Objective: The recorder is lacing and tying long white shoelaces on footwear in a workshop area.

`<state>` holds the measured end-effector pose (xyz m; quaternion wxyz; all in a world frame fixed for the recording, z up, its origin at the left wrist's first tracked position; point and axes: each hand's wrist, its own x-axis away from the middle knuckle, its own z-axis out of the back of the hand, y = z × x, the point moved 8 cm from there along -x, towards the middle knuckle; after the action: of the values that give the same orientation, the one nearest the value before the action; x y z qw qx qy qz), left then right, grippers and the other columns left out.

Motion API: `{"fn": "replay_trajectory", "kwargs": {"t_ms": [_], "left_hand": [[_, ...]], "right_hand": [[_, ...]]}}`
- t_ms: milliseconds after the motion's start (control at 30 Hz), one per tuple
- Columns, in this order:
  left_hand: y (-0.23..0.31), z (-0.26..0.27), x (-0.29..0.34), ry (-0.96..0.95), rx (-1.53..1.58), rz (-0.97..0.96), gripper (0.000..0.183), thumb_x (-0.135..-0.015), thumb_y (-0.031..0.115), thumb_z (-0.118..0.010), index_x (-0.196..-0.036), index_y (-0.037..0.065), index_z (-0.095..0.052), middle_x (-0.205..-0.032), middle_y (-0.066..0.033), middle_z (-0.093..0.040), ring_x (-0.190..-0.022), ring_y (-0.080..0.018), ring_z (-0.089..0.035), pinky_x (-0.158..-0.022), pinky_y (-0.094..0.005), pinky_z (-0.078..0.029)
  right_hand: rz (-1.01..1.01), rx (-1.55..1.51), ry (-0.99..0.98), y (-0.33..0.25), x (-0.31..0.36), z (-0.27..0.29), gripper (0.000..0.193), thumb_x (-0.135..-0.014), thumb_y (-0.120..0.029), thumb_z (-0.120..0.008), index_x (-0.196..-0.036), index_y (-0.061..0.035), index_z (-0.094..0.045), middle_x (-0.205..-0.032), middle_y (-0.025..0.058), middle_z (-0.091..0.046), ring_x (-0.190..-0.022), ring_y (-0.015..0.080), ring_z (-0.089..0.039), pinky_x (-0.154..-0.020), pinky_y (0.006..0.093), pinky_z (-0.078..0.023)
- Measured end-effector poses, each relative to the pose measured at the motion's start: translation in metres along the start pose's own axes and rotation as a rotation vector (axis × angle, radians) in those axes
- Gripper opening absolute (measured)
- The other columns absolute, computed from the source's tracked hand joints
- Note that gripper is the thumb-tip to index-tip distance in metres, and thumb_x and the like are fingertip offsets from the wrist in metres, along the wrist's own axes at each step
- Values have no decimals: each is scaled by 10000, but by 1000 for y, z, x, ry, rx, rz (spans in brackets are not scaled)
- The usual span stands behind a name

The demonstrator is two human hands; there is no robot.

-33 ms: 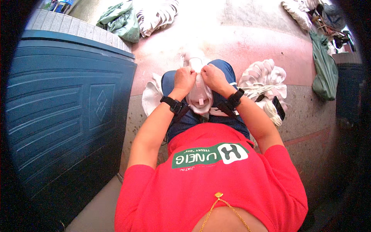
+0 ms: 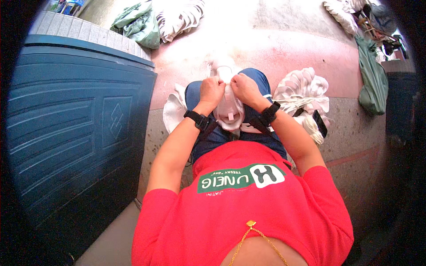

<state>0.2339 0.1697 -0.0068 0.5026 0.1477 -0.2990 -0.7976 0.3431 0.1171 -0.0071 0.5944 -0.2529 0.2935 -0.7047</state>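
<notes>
Between the legs of the blue jeans (image 2: 193, 94), a white shoe upper (image 2: 229, 105) rests with its heel toward the seated person. Above it, left hand (image 2: 212, 91) and right hand (image 2: 246, 89) come near each other, their fingers curled and pinching at it; which small part exactly, I cannot tell. Beside the right leg lie more white uppers (image 2: 301, 86) and a black phone (image 2: 320, 124).

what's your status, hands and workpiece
Left hand, right hand closed on pale, shoe-shaped fabric piece. Piece between blue-trousered knees. Pale, layered heap right of knees, clear of hands.
</notes>
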Motion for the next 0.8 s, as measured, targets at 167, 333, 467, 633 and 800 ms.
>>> {"fn": "replay_trajectory", "kwargs": {"t_ms": [167, 333, 467, 633, 800], "left_hand": [[0, 1, 3, 5, 14, 47, 188, -679, 208, -623, -705, 23, -639, -686, -181, -601, -652, -317, -599, -604, -381, -470], [-4, -2, 6, 35, -7, 29, 198, -691, 209, -620, -714, 13, -636, -689, -191, -596, -652, -323, -597, -599, -383, -467], [-10, -4, 6, 36, -2, 29, 201, -693, 205, -625, -719, 6, -635, -693, -194, -599, -652, -321, -599, -595, -369, -470], [-6, -1, 3, 31, 70, 48, 205, -691, 205, -628, -719, 2, -635, -689, -185, -606, -642, -296, -608, -593, -354, -474], [-6, 2, 2, 38, 94, 59, 208, -687, 207, -629, -726, 2, -636, -689, -178, -611, -643, -276, -614, -596, -343, -475]], "right_hand": [[-7, 25, 11, -1, 2, -1, 208, -779, -163, -441, -728, 0, -561, -782, 207, -556, -758, 365, -543, -682, 447, -434], [-37, 42, 13, 1, 5, -4, 212, -775, -165, -443, -725, 7, -557, -776, 212, -554, -751, 372, -542, -680, 451, -437], [-26, 52, 34, 1, 5, -6, 195, -769, -154, -452, -723, 2, -559, -774, 211, -555, -747, 367, -546, -670, 451, -441], [6, 33, 35, -4, 0, -1, 183, -759, -146, -466, -703, -4, -567, -760, 214, -559, -730, 370, -554, -663, 449, -448], [-40, 37, -48, 3, -7, -7, 204, -754, -146, -471, -702, 13, -587, -775, 224, -564, -741, 385, -561, -669, 454, -450]]}}
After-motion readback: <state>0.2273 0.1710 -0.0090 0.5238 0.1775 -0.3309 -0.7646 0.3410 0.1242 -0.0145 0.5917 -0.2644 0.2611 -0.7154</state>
